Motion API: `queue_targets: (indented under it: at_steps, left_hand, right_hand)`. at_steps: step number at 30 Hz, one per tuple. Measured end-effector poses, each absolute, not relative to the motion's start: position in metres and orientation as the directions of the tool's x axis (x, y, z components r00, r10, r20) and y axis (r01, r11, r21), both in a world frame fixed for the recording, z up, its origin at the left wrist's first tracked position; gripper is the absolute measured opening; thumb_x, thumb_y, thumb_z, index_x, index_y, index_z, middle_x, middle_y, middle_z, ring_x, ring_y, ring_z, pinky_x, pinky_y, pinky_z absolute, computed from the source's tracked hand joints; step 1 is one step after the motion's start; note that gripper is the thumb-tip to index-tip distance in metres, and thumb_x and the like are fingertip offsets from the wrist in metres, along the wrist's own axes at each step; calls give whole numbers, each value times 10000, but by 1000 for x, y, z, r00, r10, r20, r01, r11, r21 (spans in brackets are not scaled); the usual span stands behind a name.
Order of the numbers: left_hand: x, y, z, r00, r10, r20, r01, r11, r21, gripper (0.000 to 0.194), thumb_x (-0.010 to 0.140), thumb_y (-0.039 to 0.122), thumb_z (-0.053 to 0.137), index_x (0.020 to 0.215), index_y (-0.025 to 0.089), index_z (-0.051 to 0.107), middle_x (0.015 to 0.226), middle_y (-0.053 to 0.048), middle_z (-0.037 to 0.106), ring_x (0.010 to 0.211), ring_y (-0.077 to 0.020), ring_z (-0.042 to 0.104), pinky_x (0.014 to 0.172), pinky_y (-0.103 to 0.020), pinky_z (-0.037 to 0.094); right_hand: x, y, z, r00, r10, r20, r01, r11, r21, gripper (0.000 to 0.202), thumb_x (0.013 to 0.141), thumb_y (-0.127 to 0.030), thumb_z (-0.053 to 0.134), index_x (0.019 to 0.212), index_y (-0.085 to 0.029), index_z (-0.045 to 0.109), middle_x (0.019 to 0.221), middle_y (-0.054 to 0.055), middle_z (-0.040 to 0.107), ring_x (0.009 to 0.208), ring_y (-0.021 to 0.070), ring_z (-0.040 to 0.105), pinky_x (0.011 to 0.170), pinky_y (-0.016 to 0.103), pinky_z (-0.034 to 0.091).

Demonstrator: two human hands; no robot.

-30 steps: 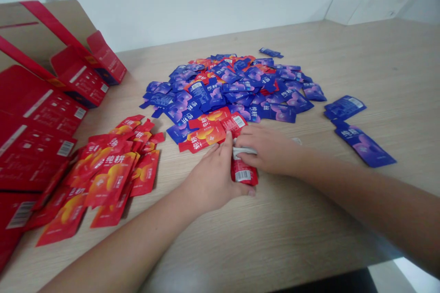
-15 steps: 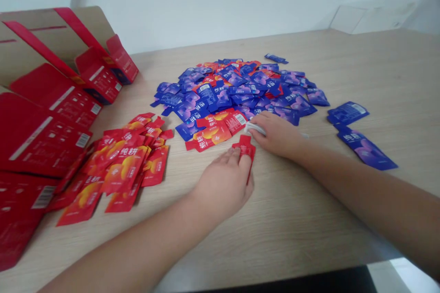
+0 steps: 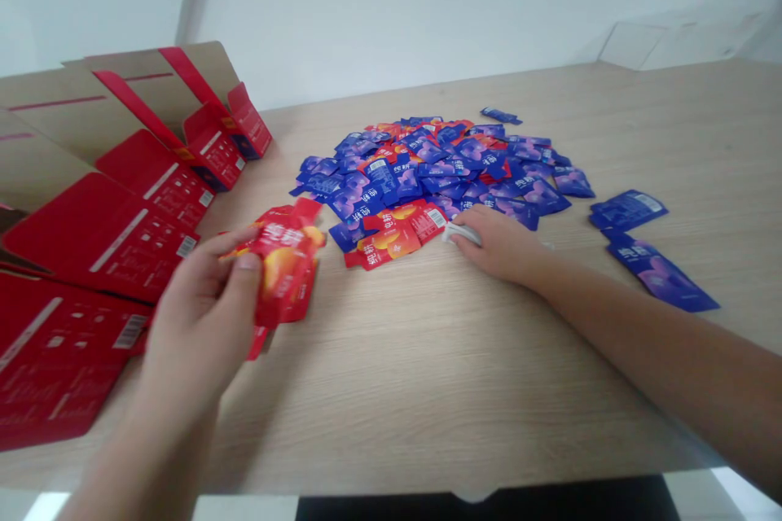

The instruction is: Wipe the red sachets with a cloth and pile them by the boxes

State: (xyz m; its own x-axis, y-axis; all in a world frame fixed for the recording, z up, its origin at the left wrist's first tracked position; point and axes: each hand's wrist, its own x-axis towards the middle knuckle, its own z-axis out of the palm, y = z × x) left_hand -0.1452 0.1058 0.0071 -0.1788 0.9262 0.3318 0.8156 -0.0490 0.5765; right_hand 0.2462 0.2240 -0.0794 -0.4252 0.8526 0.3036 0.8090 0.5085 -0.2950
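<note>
My left hand [image 3: 199,309] is at the left with thumb and fingers closed on a red sachet [image 3: 279,264] with orange fruit printed on it. It is over a pile of similar red sachets, and the hand hides much of that pile. My right hand [image 3: 496,242] rests low over the table at the near edge of a mixed heap, closed around a folded white cloth or tissue [image 3: 463,234]. Just left of it, red sachets [image 3: 394,240] lie flat, partly overlapping. Behind them spreads the heap of mostly blue sachets [image 3: 421,167], with some red ones among them.
Several open red cartons [image 3: 147,240] with raised flaps stand in a row along the left side. Two blue sachets [image 3: 663,273] lie apart on the right, and one blue stick-like packet [image 3: 501,116] lies behind the heap. A pale wall backs the wooden table [image 3: 415,391].
My left hand has moved left from beside the right hand to the red pile, carrying a red sachet. The right hand still holds the white cloth in about the same place. The view has shifted slightly.
</note>
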Motion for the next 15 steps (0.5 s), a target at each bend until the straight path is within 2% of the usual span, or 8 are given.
queue_targets:
  at_steps: [2, 3, 4, 6, 8, 9, 12, 15]
  left_hand:
    - [-183, 115, -4, -375, 843, 386, 761, 42, 647, 533, 1130, 626, 387, 1554, 331, 516, 954, 57, 743, 878, -245, 768, 628, -354, 522]
    - [-199, 120, -10, -385, 820, 424, 802, 69, 593, 562, 1130, 627, 347, 1569, 309, 497, 915, 65, 731, 945, -259, 772, 658, -361, 514]
    - [-212, 125, -17, -339, 838, 428, 875, 113, 471, 586, 1126, 632, 294, 1535, 286, 532, 855, 71, 712, 976, -259, 771, 684, -369, 509]
    - [-231, 135, -29, -304, 871, 387, 918, 159, 364, 599, 1073, 673, 361, 1248, 233, 729, 741, 43, 655, 979, -294, 769, 742, -422, 505]
    - [-241, 142, -34, -275, 894, 354, 942, 178, 284, 608, 1026, 714, 437, 1061, 208, 773, 719, 12, 627, 978, -330, 758, 794, -478, 527]
    - [-243, 143, -34, -260, 901, 347, 952, 177, 251, 613, 1016, 726, 452, 1037, 207, 777, 734, -1, 633, 981, -343, 750, 816, -505, 540]
    - [-234, 141, -23, -201, 915, 348, 975, 152, 165, 637, 1045, 721, 407, 1158, 212, 773, 911, -57, 724, 1098, -412, 723, 884, -595, 550]
    - [-202, 136, -8, -121, 925, 360, 991, 93, 95, 624, 1105, 613, 358, 1363, 160, 699, 1304, -171, 719, 1331, -539, 612, 989, -723, 506]
  right_hand:
    - [246, 224, -80, -428, 851, 304, 808, 511, -293, 319, 1080, -384, 578, 1314, -200, 693, 1276, 157, 716, 1156, 339, 709, 998, 481, 571]
    - [246, 224, -80, -430, 850, 305, 807, 513, -291, 326, 1084, -385, 574, 1322, -196, 691, 1287, 159, 716, 1161, 339, 708, 1003, 482, 570]
    - [246, 224, -80, -434, 848, 305, 805, 517, -290, 333, 1087, -388, 570, 1326, -190, 691, 1297, 163, 715, 1171, 339, 706, 1010, 482, 568]
    - [247, 224, -80, -443, 842, 307, 801, 526, -287, 340, 1093, -392, 562, 1328, -183, 691, 1309, 167, 715, 1196, 341, 699, 1027, 482, 562]
    - [247, 224, -81, -447, 839, 310, 798, 531, -285, 334, 1095, -393, 562, 1327, -189, 690, 1314, 166, 717, 1212, 341, 695, 1036, 479, 559]
    - [247, 224, -81, -447, 838, 313, 798, 532, -285, 328, 1093, -390, 567, 1326, -194, 690, 1310, 164, 719, 1212, 341, 695, 1035, 479, 558]
    - [247, 224, -82, -445, 838, 318, 797, 532, -286, 323, 1089, -385, 578, 1328, -198, 688, 1309, 168, 718, 1200, 346, 697, 1026, 482, 560]
    - [246, 225, -82, -448, 835, 320, 796, 535, -283, 328, 1095, -386, 566, 1329, -189, 686, 1308, 171, 716, 1192, 343, 698, 1024, 477, 558]
